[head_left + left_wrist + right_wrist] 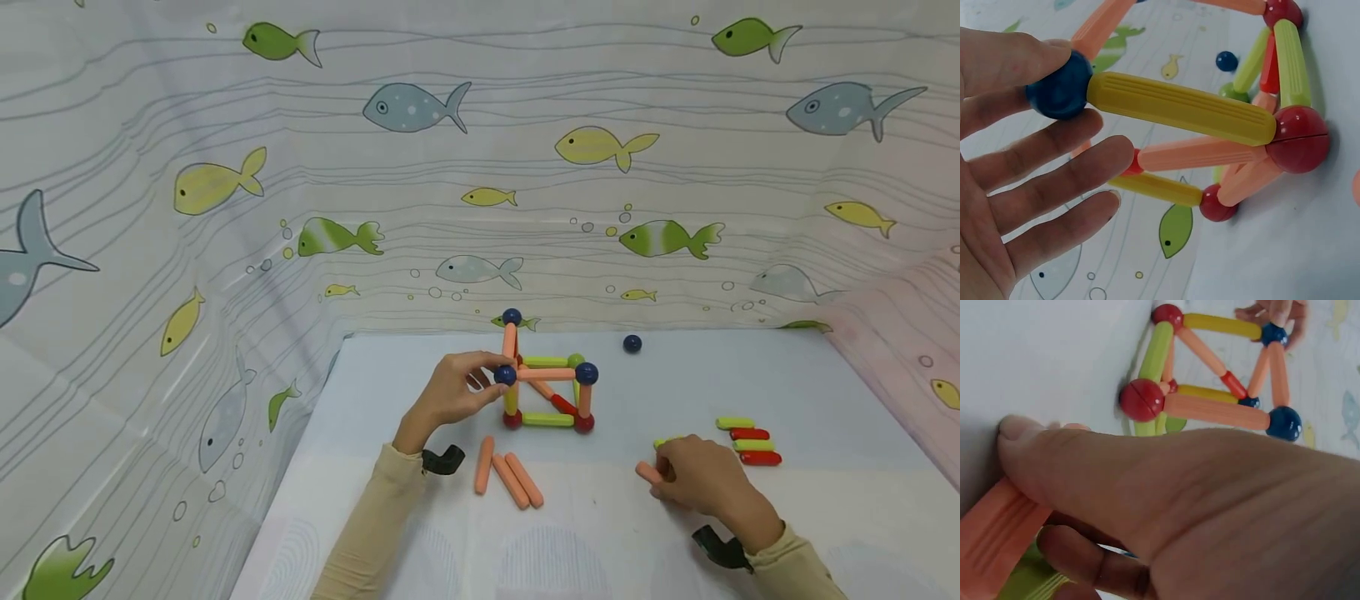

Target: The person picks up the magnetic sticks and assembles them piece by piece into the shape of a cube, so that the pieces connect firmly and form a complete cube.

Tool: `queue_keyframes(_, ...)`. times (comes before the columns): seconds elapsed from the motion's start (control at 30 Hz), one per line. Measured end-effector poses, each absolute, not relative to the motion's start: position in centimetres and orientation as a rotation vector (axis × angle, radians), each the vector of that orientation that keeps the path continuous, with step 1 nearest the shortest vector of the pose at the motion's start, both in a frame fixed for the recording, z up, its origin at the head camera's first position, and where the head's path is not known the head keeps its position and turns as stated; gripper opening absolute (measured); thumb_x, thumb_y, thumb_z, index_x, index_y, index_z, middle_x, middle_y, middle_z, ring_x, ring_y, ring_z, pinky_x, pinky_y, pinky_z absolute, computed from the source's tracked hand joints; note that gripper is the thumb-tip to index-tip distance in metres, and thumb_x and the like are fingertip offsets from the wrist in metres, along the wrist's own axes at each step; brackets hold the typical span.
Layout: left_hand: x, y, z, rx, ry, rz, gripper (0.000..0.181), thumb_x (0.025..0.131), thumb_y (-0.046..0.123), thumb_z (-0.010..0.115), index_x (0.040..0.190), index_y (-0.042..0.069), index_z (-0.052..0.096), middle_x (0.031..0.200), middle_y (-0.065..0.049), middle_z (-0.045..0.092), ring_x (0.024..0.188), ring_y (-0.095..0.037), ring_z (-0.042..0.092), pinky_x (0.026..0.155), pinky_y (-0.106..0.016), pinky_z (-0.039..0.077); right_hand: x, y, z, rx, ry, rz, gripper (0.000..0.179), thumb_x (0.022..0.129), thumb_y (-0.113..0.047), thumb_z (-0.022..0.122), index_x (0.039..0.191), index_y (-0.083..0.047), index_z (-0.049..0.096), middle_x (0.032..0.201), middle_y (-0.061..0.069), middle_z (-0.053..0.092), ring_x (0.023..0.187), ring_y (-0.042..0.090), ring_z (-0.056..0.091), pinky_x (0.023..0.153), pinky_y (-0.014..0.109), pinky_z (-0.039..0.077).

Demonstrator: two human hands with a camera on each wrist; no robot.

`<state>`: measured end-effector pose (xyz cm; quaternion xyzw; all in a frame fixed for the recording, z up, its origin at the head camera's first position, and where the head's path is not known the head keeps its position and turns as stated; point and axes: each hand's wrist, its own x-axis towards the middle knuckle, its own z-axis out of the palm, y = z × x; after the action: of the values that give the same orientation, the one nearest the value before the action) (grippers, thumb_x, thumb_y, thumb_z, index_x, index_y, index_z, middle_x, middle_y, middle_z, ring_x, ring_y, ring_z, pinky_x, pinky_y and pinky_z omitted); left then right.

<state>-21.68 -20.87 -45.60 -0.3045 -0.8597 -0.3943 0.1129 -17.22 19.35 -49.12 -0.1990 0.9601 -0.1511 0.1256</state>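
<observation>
My left hand [453, 390] pinches a dark blue ball [1061, 87] at an upper corner of a frame built of sticks and balls. A yellow stick [1179, 109] runs from that ball down to a red ball [1300, 139]. Across the top, an orange stick [547, 375] links it to another blue ball [587, 374]. To the right of the frame, my right hand [701, 475] holds a loose orange stick [1000, 534] between thumb and fingers, low over the table. A lime green stick [1029, 575] lies beside it, partly hidden by the fingers; whether it is gripped too, I cannot tell.
Three loose orange sticks [510, 481] lie in front of the frame. Several lime and red sticks [753, 445] lie side by side at the right. A single blue ball [632, 343] sits near the table's back edge, before the fish-patterned cloth [420, 300].
</observation>
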Motion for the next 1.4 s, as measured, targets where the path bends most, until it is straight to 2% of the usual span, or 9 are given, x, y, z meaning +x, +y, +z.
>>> queue_keyframes(0.2,-21.5,-21.2,-45.6,-0.897,-2.561,-1.152,0.037,0.094,0.012,0.08,0.131,0.008,0.074,0.113,-0.005,0.079,0.085,-0.02,0.073,0.071,-0.04,0.064,-17.7,17.6,-49.5,-0.595,2.723,-0.622,0.025,0.095,-0.035,0.08,0.104,-0.015,0.067,0.078,-0.006,0.065,0.065,0.011,0.054,0.056,0.026,0.046)
queue_keyframes(0.37,-21.4,-21.4,-45.3,-0.882,-2.586,-1.147,0.036,0.096,0.014,0.078,0.132,0.009,0.074,0.113,-0.006,0.079,0.084,-0.021,0.073,0.073,-0.034,0.063,-18.0,14.3,-50.6,-0.817,2.79,-0.818,0.022,0.102,-0.028,0.072,0.118,-0.014,0.064,0.082,-0.006,0.071,0.06,0.002,0.053,0.054,0.021,0.046)
queue_keyframes(0.57,-21.5,-21.5,-45.2,-0.875,-2.608,-1.163,0.036,0.098,0.015,0.077,0.133,0.009,0.074,0.118,-0.004,0.079,0.092,-0.016,0.073,0.076,-0.029,0.062,-18.0,10.1,-51.5,-0.902,2.654,-1.238,0.029,0.11,-0.019,0.059,0.137,-0.007,0.061,0.102,0.009,0.073,0.058,0.001,0.056,0.055,0.023,0.051)
queue_keyframes(0.63,-21.6,-21.5,-45.2,-0.879,-2.606,-1.165,0.036,0.098,0.015,0.077,0.133,0.009,0.074,0.12,-0.004,0.079,0.094,-0.015,0.073,0.077,-0.029,0.063,-18.2,9.1,-51.6,-0.92,2.639,-1.344,0.03,0.11,-0.017,0.06,0.137,-0.005,0.061,0.102,0.011,0.073,0.054,0.001,0.055,0.051,0.022,0.049)
queue_keyframes(0.73,-21.6,-21.5,-45.3,-0.884,-2.594,-1.192,0.036,0.098,0.014,0.076,0.134,0.009,0.074,0.121,-0.004,0.079,0.095,-0.016,0.073,0.077,-0.031,0.063,-18.6,7.6,-51.5,-0.973,2.754,-1.414,0.026,0.105,-0.013,0.067,0.13,-0.005,0.066,0.102,0.007,0.075,0.057,0.006,0.053,0.052,0.023,0.046)
queue_keyframes(0.87,-21.5,-21.5,-45.3,-0.887,-2.58,-1.229,0.036,0.098,0.014,0.076,0.134,0.008,0.073,0.122,-0.005,0.079,0.096,-0.017,0.073,0.077,-0.033,0.063,-19.2,5.9,-51.2,-0.993,2.905,-1.447,0.025,0.099,-0.009,0.075,0.123,-0.003,0.071,0.109,0.007,0.079,0.076,0.014,0.068,0.067,0.032,0.06)
queue_keyframes(0.97,-21.5,-21.5,-45.4,-0.889,-2.572,-1.24,0.036,0.098,0.013,0.076,0.134,0.008,0.073,0.123,-0.005,0.078,0.096,-0.019,0.074,0.076,-0.032,0.063,-19.5,4.8,-51.0,-0.955,2.909,-1.446,0.027,0.1,-0.009,0.073,0.126,-0.001,0.071,0.11,0.01,0.079,0.083,0.016,0.072,0.072,0.035,0.062)
queue_keyframes(1.17,-21.6,-21.5,-45.4,-0.902,-2.555,-1.267,0.035,0.099,0.013,0.076,0.133,0.007,0.073,0.125,-0.005,0.078,0.099,-0.02,0.074,0.077,-0.031,0.063,-19.9,3.5,-51.1,-0.943,2.892,-1.447,0.031,0.104,-0.005,0.066,0.135,-0.003,0.066,0.109,0.008,0.075,0.079,0.012,0.058,0.068,0.023,0.048)
queue_keyframes(1.4,-21.7,-21.5,-45.4,-0.915,-2.545,-1.28,0.035,0.099,0.015,0.076,0.133,0.008,0.074,0.125,-0.005,0.078,0.1,-0.018,0.073,0.076,-0.032,0.063,-20.3,2.8,-51.1,-0.927,2.889,-1.492,0.034,0.106,0.0,0.061,0.14,0.003,0.062,0.112,0.014,0.074,0.08,0.015,0.058,0.07,0.026,0.049)
